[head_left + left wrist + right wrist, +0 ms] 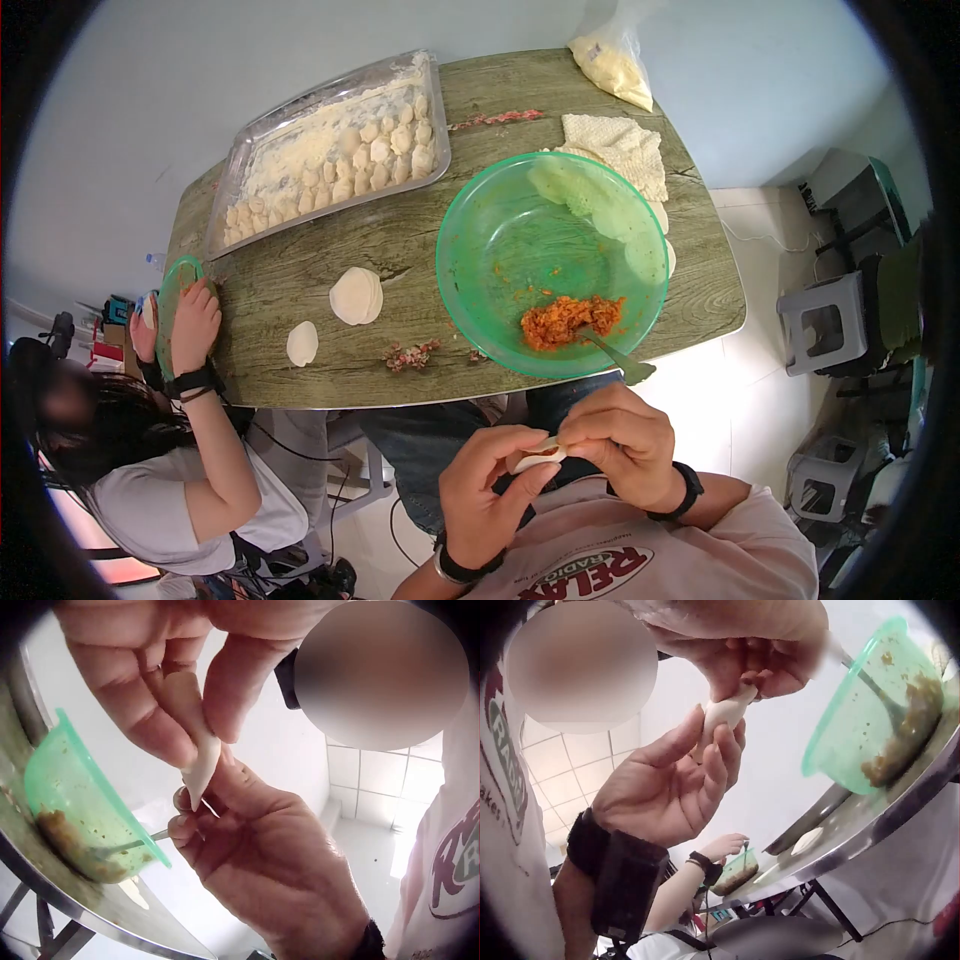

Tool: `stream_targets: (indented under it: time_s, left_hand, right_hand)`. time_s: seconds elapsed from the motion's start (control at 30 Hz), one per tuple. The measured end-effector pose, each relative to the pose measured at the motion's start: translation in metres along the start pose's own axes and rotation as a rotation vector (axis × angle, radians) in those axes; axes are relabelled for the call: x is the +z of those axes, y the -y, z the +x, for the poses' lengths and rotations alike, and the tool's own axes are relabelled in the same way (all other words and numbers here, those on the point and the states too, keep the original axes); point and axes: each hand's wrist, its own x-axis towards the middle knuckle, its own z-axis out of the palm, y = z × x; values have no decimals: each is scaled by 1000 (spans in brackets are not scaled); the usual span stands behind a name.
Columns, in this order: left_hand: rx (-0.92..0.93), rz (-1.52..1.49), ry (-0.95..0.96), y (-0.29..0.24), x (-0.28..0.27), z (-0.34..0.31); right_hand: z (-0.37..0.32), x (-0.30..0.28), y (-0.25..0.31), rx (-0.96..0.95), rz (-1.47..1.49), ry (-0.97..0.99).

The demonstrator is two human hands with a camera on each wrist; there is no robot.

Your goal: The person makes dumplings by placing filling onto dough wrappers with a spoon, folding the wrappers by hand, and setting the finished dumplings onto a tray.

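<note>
In front of my chest, both hands hold one dumpling [541,457], a white wrapper folded over with a little orange filling showing at its open side. My left hand [492,487] grips one end between thumb and curled fingers. At the other end, my right hand [628,445] pinches the edge of the dough. From the left wrist view the dumpling [201,769] is a narrow folded strip; the right wrist view shows its rounded pale side [726,714]. Just beyond the hands stands a big green bowl [455,300] with orange minced filling [560,322] and a spoon [622,360].
A metal tray [330,213] of floured dumplings lies at the back left. Round wrappers [356,296] and a single one [303,344] are on the table. A cloth [625,150] and flour bag [612,70] stand right. Another person [215,480] works at left beside a smaller green bowl [180,270].
</note>
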Motion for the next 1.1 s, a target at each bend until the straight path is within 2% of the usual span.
stream_targets:
  time_s: [0.13, 0.2, 0.33, 0.53, 0.73, 0.83, 0.9, 1.1]
  left_hand:
    - [4, 9, -23, 0, 2, 1]
    - [-2, 65, 0, -1, 3, 0]
    - [7, 89, 2, 2, 3, 0]
    - [24, 182, -10, 1, 4, 0]
    - [64, 128, -34, 1, 2, 0]
    - [129, 151, -106, 0, 1, 3]
    - [161, 201, -83, 0, 0, 4]
    - [170, 216, -91, 0, 0, 4]
  right_hand:
    - [2, 2, 5, 40, -24, -38]
    - [1, 1, -2, -16, -2, 41]
    - [-1, -1, -5, -61, -51, 36]
    - [2, 2, 0, 7, 11, 15]
    - [-1, 2, -4, 59, 117, 24]
    - [2, 2, -2, 131, 190, 84]
    - [-2, 1, -7, 183, 236, 208]
    - [-3, 1, -5, 137, 120, 179]
